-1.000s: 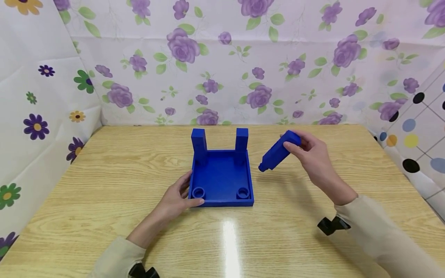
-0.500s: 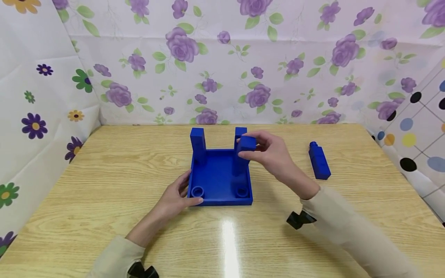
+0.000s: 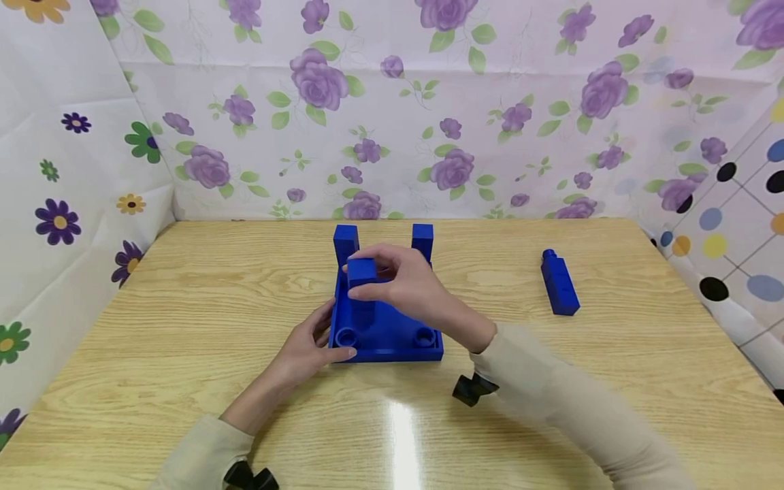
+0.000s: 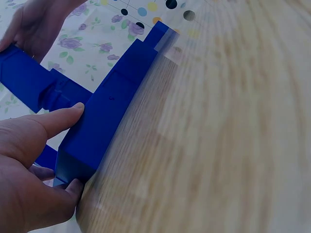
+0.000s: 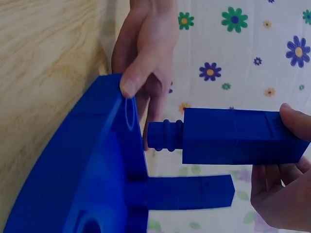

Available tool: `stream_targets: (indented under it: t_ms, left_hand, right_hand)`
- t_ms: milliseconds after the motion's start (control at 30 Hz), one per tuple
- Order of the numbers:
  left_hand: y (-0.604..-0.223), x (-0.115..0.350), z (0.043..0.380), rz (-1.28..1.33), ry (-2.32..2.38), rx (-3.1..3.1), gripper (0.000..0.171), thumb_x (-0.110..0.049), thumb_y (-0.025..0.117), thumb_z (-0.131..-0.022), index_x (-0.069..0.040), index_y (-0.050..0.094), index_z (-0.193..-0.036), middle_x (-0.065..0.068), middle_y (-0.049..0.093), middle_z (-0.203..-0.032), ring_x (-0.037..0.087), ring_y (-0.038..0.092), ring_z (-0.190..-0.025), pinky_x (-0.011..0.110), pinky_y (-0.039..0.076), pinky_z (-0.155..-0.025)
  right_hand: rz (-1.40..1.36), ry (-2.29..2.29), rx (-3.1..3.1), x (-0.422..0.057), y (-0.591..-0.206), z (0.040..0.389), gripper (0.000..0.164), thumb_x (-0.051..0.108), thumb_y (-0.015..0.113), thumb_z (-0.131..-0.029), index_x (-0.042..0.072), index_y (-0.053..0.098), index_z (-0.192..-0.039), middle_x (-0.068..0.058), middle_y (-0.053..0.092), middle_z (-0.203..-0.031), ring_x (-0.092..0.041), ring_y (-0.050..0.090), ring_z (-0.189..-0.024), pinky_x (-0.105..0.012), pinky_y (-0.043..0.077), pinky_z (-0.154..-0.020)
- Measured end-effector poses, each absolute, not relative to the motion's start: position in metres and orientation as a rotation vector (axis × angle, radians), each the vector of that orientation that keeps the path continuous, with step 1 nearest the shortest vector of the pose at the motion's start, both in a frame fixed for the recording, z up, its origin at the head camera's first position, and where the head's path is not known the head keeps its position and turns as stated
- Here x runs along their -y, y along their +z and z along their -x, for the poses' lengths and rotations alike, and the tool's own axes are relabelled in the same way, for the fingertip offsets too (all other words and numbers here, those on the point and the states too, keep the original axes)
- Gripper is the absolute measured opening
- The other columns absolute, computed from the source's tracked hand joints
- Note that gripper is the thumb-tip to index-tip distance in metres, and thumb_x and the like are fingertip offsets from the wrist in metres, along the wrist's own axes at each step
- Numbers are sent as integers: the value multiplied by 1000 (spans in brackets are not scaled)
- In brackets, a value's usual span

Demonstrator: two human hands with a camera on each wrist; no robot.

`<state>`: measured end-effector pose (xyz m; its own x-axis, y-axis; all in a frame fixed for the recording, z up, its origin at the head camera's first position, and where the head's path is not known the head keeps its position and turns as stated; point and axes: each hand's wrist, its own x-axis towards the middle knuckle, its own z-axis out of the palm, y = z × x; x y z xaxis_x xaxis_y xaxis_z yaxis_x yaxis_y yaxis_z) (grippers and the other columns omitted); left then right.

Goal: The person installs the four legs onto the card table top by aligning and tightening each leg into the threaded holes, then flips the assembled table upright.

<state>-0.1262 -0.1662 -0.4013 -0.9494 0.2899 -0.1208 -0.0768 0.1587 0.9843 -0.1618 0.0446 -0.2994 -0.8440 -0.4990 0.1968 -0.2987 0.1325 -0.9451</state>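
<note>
A blue square tabletop-like base [image 3: 392, 355] with a raised rim lies on the table, two square legs [image 3: 346, 238] upright at its far corners. Round sockets [image 3: 425, 336] show at both near corners. My left hand [image 3: 306, 347] grips the base's near left corner, thumb over the front rim. My right hand [image 3: 407, 282] holds another blue square leg [image 5: 228, 136] by its upper end, above the left part of the base. In the right wrist view, the leg's ringed round peg [image 5: 165, 135] points toward the near left socket [image 5: 130, 112], with a gap between them.
One more blue leg [image 3: 560, 284] lies on the wooden table [image 3: 245, 272] to the right, peg end away from me. Flowered cloth [image 3: 380, 122] hangs behind the table and along the left side; dotted cloth [image 3: 735, 245] hangs at the right.
My right hand has carried a leg from the right side leftward over the base, turning it from slanted to upright. My left hand has stayed on the corner.
</note>
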Motion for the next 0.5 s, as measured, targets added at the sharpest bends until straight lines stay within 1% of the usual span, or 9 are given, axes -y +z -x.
stream_targets:
  t_ms: [133, 233, 367, 500]
  left_hand:
    - [-401, 166, 126, -200, 1852, -2157, 93, -6, 76, -83, -7, 18, -155, 21, 28, -152, 37, 27, -139, 48, 29, -111]
    - [-401, 167, 126, -184, 1829, -2170, 92, -6, 76, -83, -7, 18, -154, 21, 26, -153, 37, 24, -141, 48, 27, -111]
    - [-399, 166, 125, -166, 1811, -2177, 90, -7, 76, -83, -7, 20, -154, 21, 24, -154, 37, 19, -142, 49, 26, -112]
    - [-399, 167, 124, -164, 1806, -2172, 89, -8, 76, -84, -8, 21, -154, 21, 26, -153, 38, 19, -142, 49, 26, -111]
  right_hand:
    - [809, -1740, -2227, -33, -303, 162, 41, 11, 76, -84, 8, 64, -123, -3, 70, -105, -15, 66, -92, -30, 54, -83]
    - [814, -1692, -2237, -27, -306, 161, 41, 15, 77, -84, 12, 65, -123, 1, 69, -99, -15, 65, -91, -30, 54, -81]
    - [834, -1645, -2260, -23, -309, 161, 42, 18, 78, -84, 13, 65, -123, 0, 66, -94, -16, 63, -88, -29, 53, -77]
    - [849, -1628, -2272, -20, -312, 161, 43, 16, 78, -83, 12, 64, -123, -1, 66, -89, -17, 62, -83, -29, 53, -74]
